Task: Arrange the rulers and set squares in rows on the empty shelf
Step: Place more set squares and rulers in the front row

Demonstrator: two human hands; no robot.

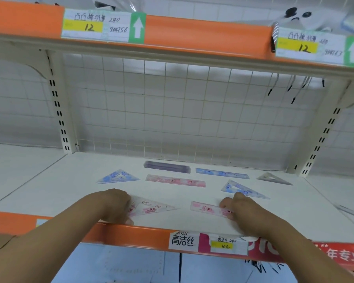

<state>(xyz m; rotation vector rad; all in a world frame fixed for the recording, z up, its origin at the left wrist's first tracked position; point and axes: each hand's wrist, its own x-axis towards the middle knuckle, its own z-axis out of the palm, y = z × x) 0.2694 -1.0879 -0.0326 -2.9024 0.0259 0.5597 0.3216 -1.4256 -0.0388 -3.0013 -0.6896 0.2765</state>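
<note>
On the white shelf (74, 193) lie rulers and set squares in rows. At the back are a purple ruler stack (167, 166), a blue ruler (222, 173) and a clear set square (273, 178). The middle row has a blue set square (119, 176), a pink ruler (175, 180) and another blue set square (242, 189). Near the front edge, my left hand (114, 205) holds the left end of a pink set square (151, 208) lying on the shelf. My right hand (239, 207) grips the right end of a pink ruler (206, 209), also flat on the shelf.
A wire grid panel (172, 111) backs the shelf, between slotted uprights. An orange-edged shelf (192, 31) with price tags hangs overhead. The front orange rail (131, 234) carries labels. A faint clear ruler (349, 211) lies at the shelf's right.
</note>
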